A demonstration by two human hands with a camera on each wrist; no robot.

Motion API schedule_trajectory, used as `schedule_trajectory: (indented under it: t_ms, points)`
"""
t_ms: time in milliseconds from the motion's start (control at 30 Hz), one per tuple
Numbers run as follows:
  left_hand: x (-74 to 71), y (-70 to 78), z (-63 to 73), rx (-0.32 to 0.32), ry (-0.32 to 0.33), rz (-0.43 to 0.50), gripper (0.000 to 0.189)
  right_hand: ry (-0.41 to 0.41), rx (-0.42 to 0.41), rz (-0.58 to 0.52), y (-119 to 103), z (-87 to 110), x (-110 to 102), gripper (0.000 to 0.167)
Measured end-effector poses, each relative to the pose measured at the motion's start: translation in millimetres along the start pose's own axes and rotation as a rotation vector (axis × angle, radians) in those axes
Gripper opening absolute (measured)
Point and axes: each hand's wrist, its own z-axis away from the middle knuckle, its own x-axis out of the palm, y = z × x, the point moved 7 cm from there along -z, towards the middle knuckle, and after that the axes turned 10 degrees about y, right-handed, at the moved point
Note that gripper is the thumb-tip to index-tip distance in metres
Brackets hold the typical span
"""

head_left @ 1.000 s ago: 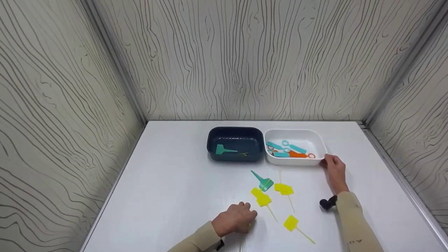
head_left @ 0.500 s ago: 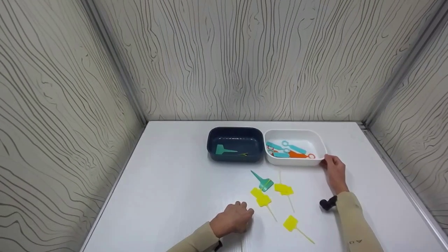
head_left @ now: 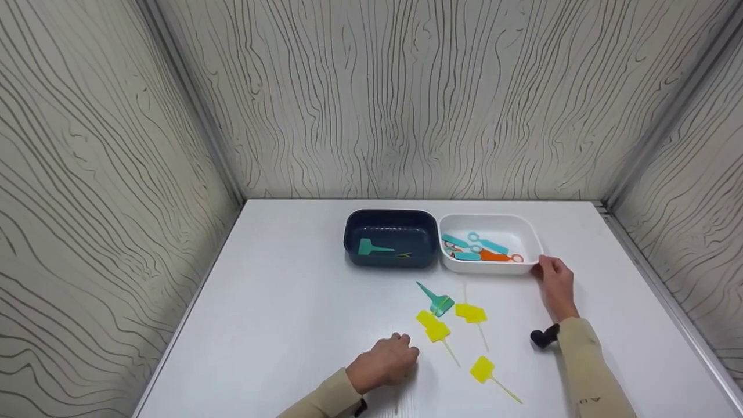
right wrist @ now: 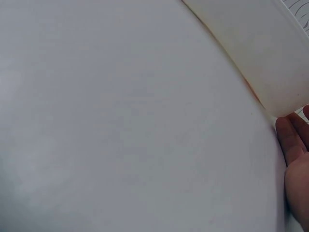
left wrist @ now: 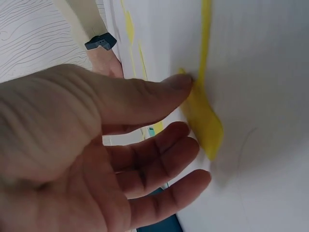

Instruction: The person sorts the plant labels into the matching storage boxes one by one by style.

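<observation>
The left hand (head_left: 384, 363) touched a yellow tag (left wrist: 205, 123) at the table (head_left: 278, 325) with its thumb; whether pinched, I couldn't tell. Beyond lay more yellow tags (head_left: 482, 370), then a green tag (head_left: 440, 303). The right hand (head_left: 557, 288) gripped a white tub (head_left: 487, 267) by its corner, beside a dark tub (head_left: 392, 261).

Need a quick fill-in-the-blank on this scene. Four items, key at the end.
1. The right hand touches a tray coloured ____.
2. In the head view, the dark tray stands to the ____ of the other tray.
3. The left hand touches a tag coloured ____.
4. The ringed piece nearest the right hand is coloured ____.

Key: white; left; yellow; orange.
</observation>
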Motion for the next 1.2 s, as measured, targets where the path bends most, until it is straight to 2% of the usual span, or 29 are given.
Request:
schedule_trajectory:
  t_ms: [67, 233, 333, 600, 800, 933, 1000, 1067, 1200]
  points:
    - [-0.4, -0.2, 0.7, -0.001, 0.012, 0.001, 0.011, -0.013, -0.007, 0.006, -1, 0.3, 0, 0.058]
    - [-2.5, 1.7, 3.5, 0.036, 0.095, -0.044, 0.012, -0.014, -0.037, 0.015, -3, 1.0, -1, 0.059]
    - [-2.7, 2.6, 4.0, 0.057, 0.111, -0.06, 0.012, -0.004, -0.045, 0.024, -3, 1.1, -1, 0.059]
    - [-1.8, -2.5, 1.5, 0.04, 0.073, -0.019, 0.011, 0.002, -0.043, 0.033, -4, 2.6, -2, 0.058]
    - [0.5, -4.9, -1.9, 0.046, 0.072, 0.003, 0.01, -0.007, -0.037, 0.048, -2, 2.7, -2, 0.056]
    - [0.6, -8.7, -2.4, 0.035, 0.053, 0.079, 0.015, -0.025, -0.041, 0.068, 0, 2.8, -1, 0.058]
    - [0.8, -11.5, -1.1, 0.031, 0.024, 0.137, 0.018, -0.029, -0.044, 0.069, -1, 2.7, -1, 0.059]
    - [0.0, -14.1, 1.2, 0.045, 0.0, 0.185, 0.023, -0.024, -0.049, 0.075, -1, 2.4, -1, 0.06]
    - [-3.0, -17.5, 8.4, 0.111, -0.02, 0.197, 0.034, -0.008, -0.048, 0.017, -1, 2.4, -1, 0.06]
